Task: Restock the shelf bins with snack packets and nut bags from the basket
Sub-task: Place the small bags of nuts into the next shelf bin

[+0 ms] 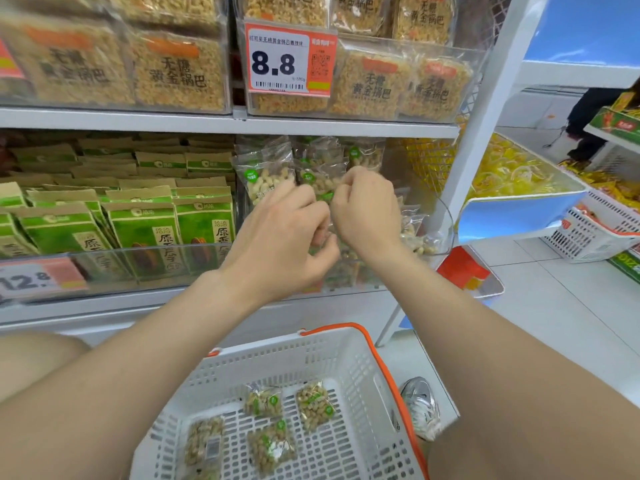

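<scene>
Basket [346, 344]: white, with orange handles, standing on the floor closest to the person, below both forearms.
Left in basket: four loose nut bags [315, 405] lie flat and spread out on its floor, and possibly a fifth at the bottom edge of the view. No other snack packets show in it.
Progress: well along, in my judgement. The shelf bin is already crowded, and only this handful remains to go up.
Left hand [287, 237]: reaching over the bin's front edge. Its grip is closed, thumb against curled fingers, pinching what looks like a clear nut bag [331, 216].
Right hand [367, 209]: just beside the left, knuckles toward me and fingers curled in among the bags. I cannot tell whether its grip is clamped on anything.
Bag and grip: the pinched bag sits in the narrow gap between the two hands, inside the bin, mostly hidden by them.
Nut bin [433, 233]: a clear-walled bin at the right end of the lower shelf. Standing nut bags [263, 178] are packed upright behind the hands, with more lying loose toward its right corner.
Neighbour: green packets [145, 230] fill the bin on the left, touching the nut bin's side.
Upper shelf: rice-crust packs [176, 71] and a price tag [287, 60] reading 8.8, farthest back.
</scene>
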`<state>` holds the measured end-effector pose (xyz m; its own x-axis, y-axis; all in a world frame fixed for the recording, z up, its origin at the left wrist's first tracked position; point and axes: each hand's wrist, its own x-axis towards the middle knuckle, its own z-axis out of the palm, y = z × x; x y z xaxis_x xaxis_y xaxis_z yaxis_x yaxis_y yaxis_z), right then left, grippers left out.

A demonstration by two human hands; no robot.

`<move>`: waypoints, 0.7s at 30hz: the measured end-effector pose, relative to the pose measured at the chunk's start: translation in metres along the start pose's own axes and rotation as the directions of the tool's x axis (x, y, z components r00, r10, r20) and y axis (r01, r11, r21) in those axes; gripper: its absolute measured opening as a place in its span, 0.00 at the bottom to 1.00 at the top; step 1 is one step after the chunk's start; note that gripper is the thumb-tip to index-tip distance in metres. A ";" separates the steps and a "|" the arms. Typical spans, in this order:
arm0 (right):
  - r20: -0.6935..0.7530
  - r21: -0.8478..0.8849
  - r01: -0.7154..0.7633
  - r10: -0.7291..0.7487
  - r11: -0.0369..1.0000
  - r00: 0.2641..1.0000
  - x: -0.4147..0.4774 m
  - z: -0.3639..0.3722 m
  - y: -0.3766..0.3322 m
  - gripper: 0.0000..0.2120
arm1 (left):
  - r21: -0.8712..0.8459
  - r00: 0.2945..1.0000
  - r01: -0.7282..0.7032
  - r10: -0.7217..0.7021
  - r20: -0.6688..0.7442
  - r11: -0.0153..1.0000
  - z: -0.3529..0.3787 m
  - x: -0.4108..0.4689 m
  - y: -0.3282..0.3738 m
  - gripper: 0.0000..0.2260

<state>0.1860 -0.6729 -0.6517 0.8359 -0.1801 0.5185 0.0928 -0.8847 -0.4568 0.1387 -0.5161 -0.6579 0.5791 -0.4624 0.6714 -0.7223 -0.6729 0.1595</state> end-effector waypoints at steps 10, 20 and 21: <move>0.280 0.117 0.295 -0.316 0.948 0.906 -0.120 -0.011 -0.018 0.13 | 0.172 0.711 -0.202 0.023 0.703 0.964 -0.004 -0.090 -0.002 0.20; 0.823 -0.173 0.361 -0.067 0.916 0.565 -0.205 0.070 0.008 0.07 | 0.381 0.083 0.241 -0.410 0.908 0.893 0.090 -0.211 -0.062 0.17; 0.847 -0.172 0.402 -0.073 0.900 0.526 -0.209 0.076 0.010 0.07 | 0.396 0.053 0.287 -0.427 0.903 0.872 0.101 -0.228 -0.064 0.16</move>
<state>0.0528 -0.6119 -0.8197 0.8915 0.3341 -0.3061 0.3261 -0.9421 -0.0785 0.0908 -0.4258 -0.8941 0.6804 -0.2582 -0.6859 -0.3141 -0.9483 0.0454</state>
